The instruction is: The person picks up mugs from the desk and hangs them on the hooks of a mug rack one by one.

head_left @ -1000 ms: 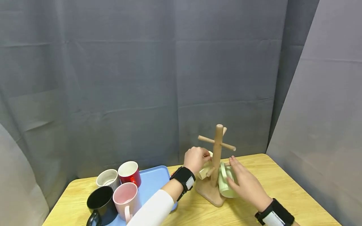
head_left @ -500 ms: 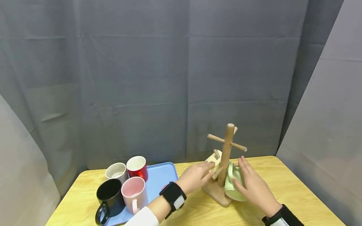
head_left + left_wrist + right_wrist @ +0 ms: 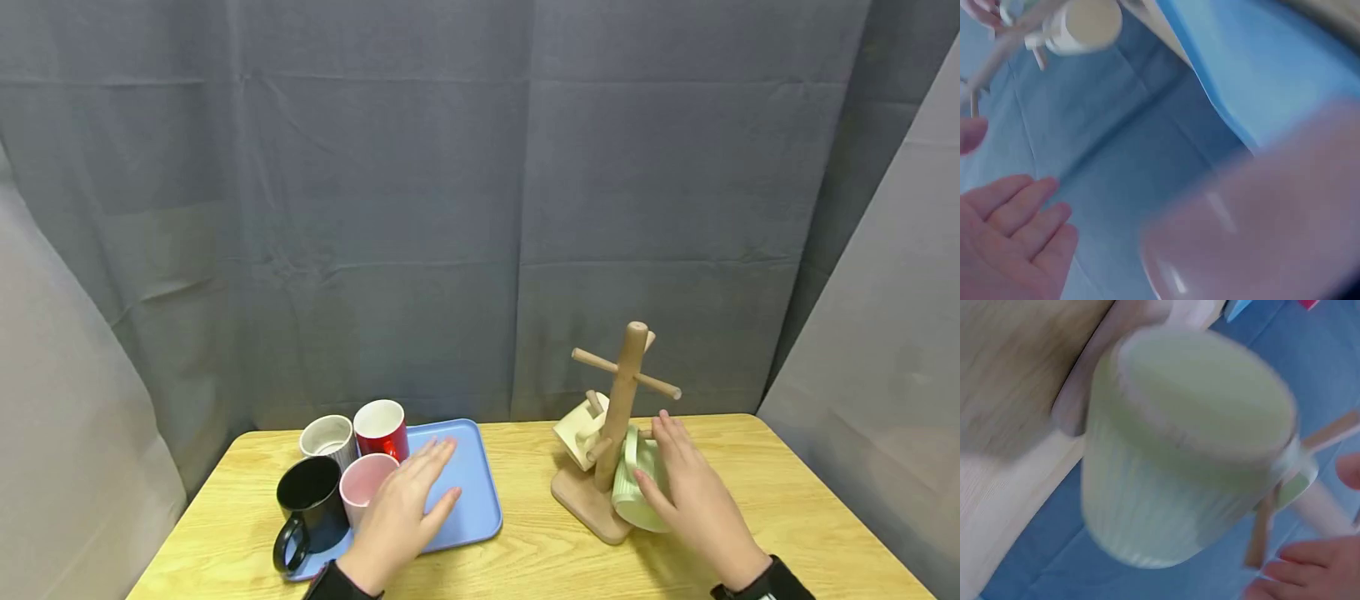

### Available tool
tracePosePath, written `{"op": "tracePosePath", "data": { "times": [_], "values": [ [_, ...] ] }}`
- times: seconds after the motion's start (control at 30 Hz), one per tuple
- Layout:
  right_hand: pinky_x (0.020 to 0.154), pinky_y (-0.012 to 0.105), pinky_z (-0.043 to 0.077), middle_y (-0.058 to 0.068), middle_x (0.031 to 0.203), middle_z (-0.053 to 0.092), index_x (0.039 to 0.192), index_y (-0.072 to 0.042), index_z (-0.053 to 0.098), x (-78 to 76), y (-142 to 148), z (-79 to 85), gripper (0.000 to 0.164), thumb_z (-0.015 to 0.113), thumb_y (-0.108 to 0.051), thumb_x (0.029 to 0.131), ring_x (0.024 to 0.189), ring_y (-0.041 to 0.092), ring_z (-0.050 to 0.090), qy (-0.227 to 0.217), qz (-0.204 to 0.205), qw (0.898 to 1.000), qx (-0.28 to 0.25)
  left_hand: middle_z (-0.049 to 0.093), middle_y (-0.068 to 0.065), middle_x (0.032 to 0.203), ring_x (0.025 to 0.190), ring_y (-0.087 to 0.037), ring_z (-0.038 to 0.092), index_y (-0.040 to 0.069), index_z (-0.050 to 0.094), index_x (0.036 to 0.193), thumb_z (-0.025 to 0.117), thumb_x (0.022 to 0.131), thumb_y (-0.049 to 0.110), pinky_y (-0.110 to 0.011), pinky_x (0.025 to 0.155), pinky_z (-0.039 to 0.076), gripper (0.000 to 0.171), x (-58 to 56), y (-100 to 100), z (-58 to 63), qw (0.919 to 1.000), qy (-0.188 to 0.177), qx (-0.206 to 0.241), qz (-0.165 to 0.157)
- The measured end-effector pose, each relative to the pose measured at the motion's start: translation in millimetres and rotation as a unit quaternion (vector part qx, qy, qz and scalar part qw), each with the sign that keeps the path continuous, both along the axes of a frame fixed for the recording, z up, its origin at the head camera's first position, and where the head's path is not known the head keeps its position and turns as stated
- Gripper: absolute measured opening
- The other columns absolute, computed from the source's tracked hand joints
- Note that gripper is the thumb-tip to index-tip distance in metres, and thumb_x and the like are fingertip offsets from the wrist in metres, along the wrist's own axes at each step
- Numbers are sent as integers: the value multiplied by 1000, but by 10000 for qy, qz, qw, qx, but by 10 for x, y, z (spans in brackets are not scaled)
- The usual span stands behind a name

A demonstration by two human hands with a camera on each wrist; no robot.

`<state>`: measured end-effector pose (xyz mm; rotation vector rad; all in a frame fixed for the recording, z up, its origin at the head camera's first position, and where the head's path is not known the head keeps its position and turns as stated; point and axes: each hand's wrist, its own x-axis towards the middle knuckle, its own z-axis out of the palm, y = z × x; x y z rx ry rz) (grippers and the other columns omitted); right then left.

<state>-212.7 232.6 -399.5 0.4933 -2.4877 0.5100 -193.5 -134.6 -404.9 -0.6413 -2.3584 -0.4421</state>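
Observation:
My left hand point(image 3: 403, 510), its fingers extended, is over the near part of the blue tray point(image 3: 468, 475) and partly covers a pink mug point(image 3: 365, 483). In the left wrist view the same hand point(image 3: 1019, 234) holds nothing, and the pink mug point(image 3: 1260, 219) is a blur beside it. My right hand point(image 3: 701, 496) has straight fingers beside a light green ribbed mug point(image 3: 633, 492) that hangs by its handle on the wooden mug tree point(image 3: 624, 408). The right wrist view shows fingers point(image 3: 1310, 562) off the green mug point(image 3: 1179, 456). A cream mug point(image 3: 581, 433) hangs on the tree's left side.
On the tray's left side stand a black mug point(image 3: 311, 500), a white ribbed mug point(image 3: 330, 437) and a red mug point(image 3: 382, 429). Bare upper pegs point(image 3: 658, 386) stick out from the mug tree. Grey cloth point(image 3: 375, 208) closes in the back of the wooden table point(image 3: 525, 533).
My left hand has let go of the cream mug and moved left from the mug tree to the tray. My right hand remains beside the green mug. The head view has turned left.

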Motion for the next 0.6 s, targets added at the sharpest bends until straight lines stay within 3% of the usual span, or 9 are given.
{"op": "tracePosePath", "data": {
  "times": [0.07,0.17,0.27,0.3,0.4,0.5,0.53,0.6],
  "values": [
    [124,39,24,26,154,35,149,1,33,70,-91,-18,70,62,-31,95,151,33,25,581,240,9980,-5,66,-5,132,124,-24,62,10,59,134,79,79,30,-43,101,51,61,38,-160,12,9995,4,-108,312],
    [125,17,5,21,157,34,148,1,36,194,-286,-77,65,49,-40,100,154,21,17,1337,850,9871,216,65,-3,134,124,-21,62,11,59,134,81,76,36,-39,102,50,67,124,-372,-27,9973,-42,-298,670],
    [126,18,4,18,157,35,147,1,39,278,-492,-170,67,39,-48,101,155,18,14,1623,1502,9723,757,66,-1,132,123,-18,63,13,61,132,84,72,34,-27,107,44,68,229,-536,-74,9964,104,-251,807],
    [126,19,2,15,158,35,147,0,38,289,-554,-216,68,42,-49,100,155,18,13,1598,1658,9682,982,67,0,130,121,-17,64,15,63,131,84,72,34,-23,108,41,65,265,-583,-85,9961,223,-201,829],
    [125,17,0,10,158,37,149,-5,38,267,-716,-387,74,54,-51,94,153,16,20,1353,1997,9566,1635,74,2,117,107,-15,71,17,69,121,73,84,44,-21,98,47,46,361,-698,-101,9922,847,-117,904],
    [123,22,22,8,156,40,150,-7,37,188,-850,-556,77,58,-53,91,146,21,38,934,2251,9459,2142,78,3,100,88,-13,74,22,75,107,72,83,49,-27,73,58,37,454,-767,-105,9843,1254,-132,1235],
    [120,25,31,10,155,42,149,-7,38,160,-888,-598,76,57,-53,92,142,24,44,716,2378,9424,2242,79,4,94,82,-12,74,23,76,102,74,80,49,-31,63,57,34,484,-775,-106,9822,1193,-125,1445],
    [109,33,46,13,154,43,149,-5,38,108,-954,-667,72,50,-53,96,136,29,51,227,2574,9360,2390,78,5,88,77,-13,74,26,77,95,81,72,45,-31,56,56,30,532,-776,-110,9811,586,-53,1846]
  ]
}}
